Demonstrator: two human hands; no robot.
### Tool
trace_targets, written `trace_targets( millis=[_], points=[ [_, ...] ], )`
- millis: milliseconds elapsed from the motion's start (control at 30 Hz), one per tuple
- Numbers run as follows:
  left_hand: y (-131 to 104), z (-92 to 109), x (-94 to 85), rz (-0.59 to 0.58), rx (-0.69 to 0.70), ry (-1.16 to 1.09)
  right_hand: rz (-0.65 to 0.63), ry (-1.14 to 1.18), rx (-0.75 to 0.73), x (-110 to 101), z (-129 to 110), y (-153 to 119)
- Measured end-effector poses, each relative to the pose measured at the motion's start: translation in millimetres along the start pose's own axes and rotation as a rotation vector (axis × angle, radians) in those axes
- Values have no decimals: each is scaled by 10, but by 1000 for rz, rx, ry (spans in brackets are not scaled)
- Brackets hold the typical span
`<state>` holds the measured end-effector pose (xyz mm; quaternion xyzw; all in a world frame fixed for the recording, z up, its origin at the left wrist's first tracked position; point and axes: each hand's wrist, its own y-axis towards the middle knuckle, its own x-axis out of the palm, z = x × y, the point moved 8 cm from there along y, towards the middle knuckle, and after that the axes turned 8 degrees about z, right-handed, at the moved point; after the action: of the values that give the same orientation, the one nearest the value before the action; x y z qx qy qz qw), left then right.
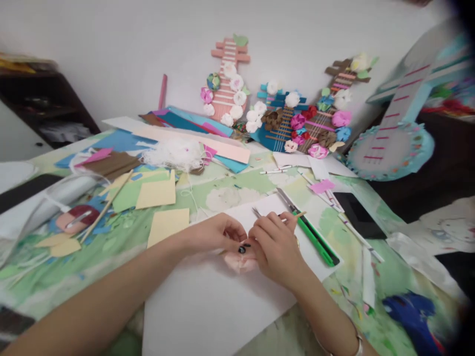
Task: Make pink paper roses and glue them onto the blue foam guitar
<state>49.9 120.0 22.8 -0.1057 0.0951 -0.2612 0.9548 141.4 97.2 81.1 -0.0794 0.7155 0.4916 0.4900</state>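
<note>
Over a white sheet (193, 311), both hands meet around a small pale pink crepe-paper flower (239, 262). My left hand (220, 235) comes in from the left, its fingers closed and pinching the flower's upper edge. From the right, my right hand (274, 244) is curled over the flower's other side. A pointed metal tip (256, 212) and a thin tan stick (301, 214) show beyond the right fingers; whether that hand holds them is unclear. Small dark spots (242, 248) show between the hands. A green box cutter (315, 237) lies just right of the right hand.
Paper-flower-decorated lute shapes (226, 89) lean against the wall. Yellow paper squares (168, 222), white string (176, 153) and coloured sheets (193, 121) lie left and behind. At right are a black phone (359, 215) and a blue glue gun (411, 316).
</note>
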Motion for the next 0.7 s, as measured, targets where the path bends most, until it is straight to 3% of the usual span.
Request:
trace_targets(
  millis=[267, 700],
  points=[
    [-64, 35, 12, -95, -3, -97, 114, 17, 38, -121, -10, -38],
    [-120, 21, -223, -8, -34, -89, 151, -11, 27, 7, -109, 54]
  ],
)
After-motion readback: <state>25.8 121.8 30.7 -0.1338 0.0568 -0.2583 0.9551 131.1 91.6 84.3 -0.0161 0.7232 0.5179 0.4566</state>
